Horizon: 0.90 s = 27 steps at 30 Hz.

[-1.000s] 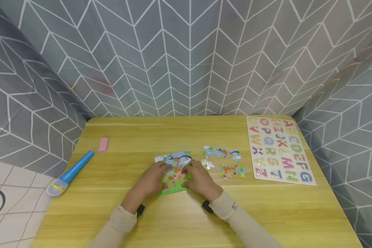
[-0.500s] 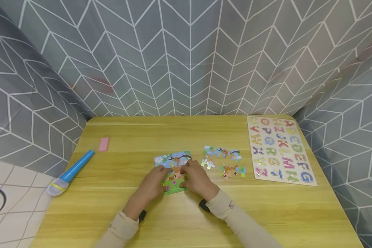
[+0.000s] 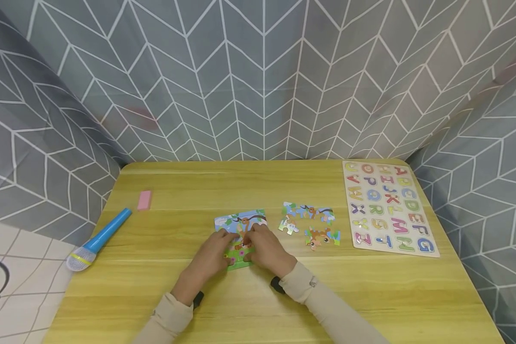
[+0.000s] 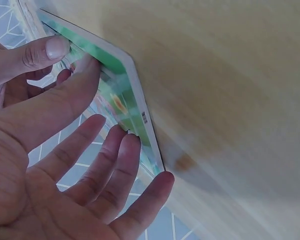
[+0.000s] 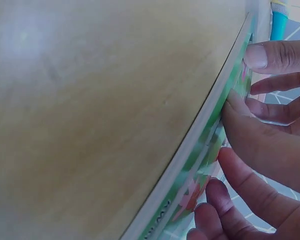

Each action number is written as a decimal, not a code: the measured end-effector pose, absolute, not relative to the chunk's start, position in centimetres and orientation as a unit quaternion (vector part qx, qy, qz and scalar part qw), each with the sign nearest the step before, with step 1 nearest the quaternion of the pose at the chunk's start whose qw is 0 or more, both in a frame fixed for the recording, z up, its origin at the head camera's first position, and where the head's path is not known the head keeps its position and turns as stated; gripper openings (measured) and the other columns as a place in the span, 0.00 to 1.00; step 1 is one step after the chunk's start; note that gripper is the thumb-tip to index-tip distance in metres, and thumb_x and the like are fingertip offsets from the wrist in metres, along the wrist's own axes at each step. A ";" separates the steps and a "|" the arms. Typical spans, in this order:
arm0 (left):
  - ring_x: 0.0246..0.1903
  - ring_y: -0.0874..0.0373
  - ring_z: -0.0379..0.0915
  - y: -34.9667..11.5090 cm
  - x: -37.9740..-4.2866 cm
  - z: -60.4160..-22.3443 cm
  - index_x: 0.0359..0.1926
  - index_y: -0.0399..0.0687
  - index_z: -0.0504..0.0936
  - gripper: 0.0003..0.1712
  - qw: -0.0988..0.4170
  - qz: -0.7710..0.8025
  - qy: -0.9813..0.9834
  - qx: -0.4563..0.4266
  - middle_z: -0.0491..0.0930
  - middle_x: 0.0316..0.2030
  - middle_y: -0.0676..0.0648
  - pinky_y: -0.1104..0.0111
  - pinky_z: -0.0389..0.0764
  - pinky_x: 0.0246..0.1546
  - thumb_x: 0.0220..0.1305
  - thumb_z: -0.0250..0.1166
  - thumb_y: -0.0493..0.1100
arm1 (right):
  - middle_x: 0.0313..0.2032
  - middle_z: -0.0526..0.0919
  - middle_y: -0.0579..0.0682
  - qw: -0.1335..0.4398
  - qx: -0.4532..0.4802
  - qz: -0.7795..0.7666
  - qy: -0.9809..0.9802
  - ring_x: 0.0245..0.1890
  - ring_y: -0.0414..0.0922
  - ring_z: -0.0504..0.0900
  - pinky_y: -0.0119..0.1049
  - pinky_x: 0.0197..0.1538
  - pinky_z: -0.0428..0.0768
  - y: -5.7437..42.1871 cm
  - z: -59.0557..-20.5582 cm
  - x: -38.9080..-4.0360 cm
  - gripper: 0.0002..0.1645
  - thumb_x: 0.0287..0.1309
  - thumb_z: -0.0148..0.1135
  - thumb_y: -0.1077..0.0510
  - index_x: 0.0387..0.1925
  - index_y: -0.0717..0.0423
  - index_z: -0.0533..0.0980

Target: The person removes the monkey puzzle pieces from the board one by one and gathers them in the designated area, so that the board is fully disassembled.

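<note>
A picture puzzle board (image 3: 229,222) with a cartoon deer, blue sky and green grass lies flat on the wooden table. My left hand (image 3: 212,252) rests on its left side, with thumb and fingertips on the picture. Over the right half lies my right hand (image 3: 266,249), its fingertips pressing on the pieces and its thumb near the lower edge. In the left wrist view the left fingers (image 4: 117,165) spread loosely along the green border. The right wrist view has the right thumb (image 5: 262,135) on the board's face. Part of the deer is hidden under the hands.
Right of the board lie a joined puzzle strip (image 3: 311,212), a small whitish piece (image 3: 289,225) and a deer-face section (image 3: 322,237). An alphabet board (image 3: 389,210) is at the far right. A blue toy microphone (image 3: 101,239) and pink block (image 3: 144,200) lie left.
My right hand has slid left across the puzzle board, uncovering its right edge. The left hand has shifted slightly right and stays at the board's left side. The loose pieces have not moved.
</note>
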State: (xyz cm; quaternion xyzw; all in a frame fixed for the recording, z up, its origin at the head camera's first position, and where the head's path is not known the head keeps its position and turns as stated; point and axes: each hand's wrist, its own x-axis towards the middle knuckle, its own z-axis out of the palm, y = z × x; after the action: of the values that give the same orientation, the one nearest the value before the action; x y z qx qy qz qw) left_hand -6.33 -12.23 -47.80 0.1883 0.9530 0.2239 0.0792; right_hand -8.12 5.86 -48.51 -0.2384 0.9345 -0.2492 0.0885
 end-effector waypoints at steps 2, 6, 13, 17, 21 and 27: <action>0.40 0.55 0.72 -12.2 -6.3 -47.8 0.57 0.40 0.81 0.34 0.079 0.224 0.954 0.185 0.78 0.41 0.47 0.60 0.80 0.43 0.45 0.81 0.35 | 0.33 0.76 0.46 0.096 -0.236 -0.249 0.934 0.35 0.41 0.70 0.29 0.40 0.74 5.8 -48.5 -8.2 0.18 0.43 0.82 0.54 0.35 0.55 0.83; 0.38 0.57 0.70 -12.2 -6.3 -47.8 0.56 0.41 0.82 0.34 0.076 0.222 0.955 0.182 0.77 0.39 0.48 0.62 0.79 0.41 0.45 0.81 0.36 | 0.33 0.78 0.46 0.105 -0.228 -0.241 0.937 0.35 0.41 0.71 0.29 0.40 0.74 5.6 -48.4 -8.2 0.19 0.43 0.82 0.54 0.36 0.54 0.83; 0.36 0.58 0.67 -12.2 -6.3 -47.8 0.55 0.41 0.82 0.33 0.080 0.221 0.956 0.175 0.75 0.38 0.48 0.65 0.76 0.37 0.44 0.81 0.35 | 0.34 0.80 0.47 0.102 -0.220 -0.236 0.941 0.36 0.43 0.73 0.30 0.40 0.76 5.4 -48.3 -8.1 0.22 0.41 0.83 0.55 0.39 0.55 0.82; 0.35 0.59 0.66 -12.2 -6.3 -47.8 0.55 0.41 0.82 0.33 0.082 0.224 0.956 0.172 0.75 0.38 0.48 0.66 0.75 0.36 0.44 0.81 0.35 | 0.33 0.80 0.47 0.101 -0.217 -0.236 0.942 0.36 0.42 0.72 0.30 0.39 0.75 5.4 -48.2 -8.1 0.22 0.41 0.83 0.55 0.39 0.54 0.82; 0.35 0.59 0.66 -12.1 -6.4 -47.7 0.55 0.41 0.82 0.33 0.087 0.227 0.955 0.168 0.75 0.38 0.48 0.66 0.75 0.36 0.44 0.81 0.34 | 0.33 0.80 0.48 0.104 -0.217 -0.242 0.940 0.35 0.42 0.72 0.30 0.40 0.75 5.4 -48.2 -8.2 0.22 0.41 0.83 0.55 0.38 0.55 0.82; 0.35 0.59 0.67 -12.0 -6.4 -47.8 0.54 0.42 0.82 0.33 0.092 0.226 0.956 0.163 0.74 0.39 0.48 0.66 0.75 0.36 0.44 0.82 0.34 | 0.34 0.80 0.48 0.109 -0.215 -0.251 0.938 0.36 0.43 0.73 0.31 0.42 0.76 5.5 -48.4 -8.4 0.22 0.41 0.83 0.55 0.38 0.55 0.81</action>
State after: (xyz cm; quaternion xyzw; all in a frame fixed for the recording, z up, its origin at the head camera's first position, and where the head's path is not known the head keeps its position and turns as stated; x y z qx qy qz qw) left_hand -6.40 -12.03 -47.82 0.1626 0.9562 0.2256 0.0919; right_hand -8.36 5.48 -48.40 -0.2149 0.9376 -0.2505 0.1092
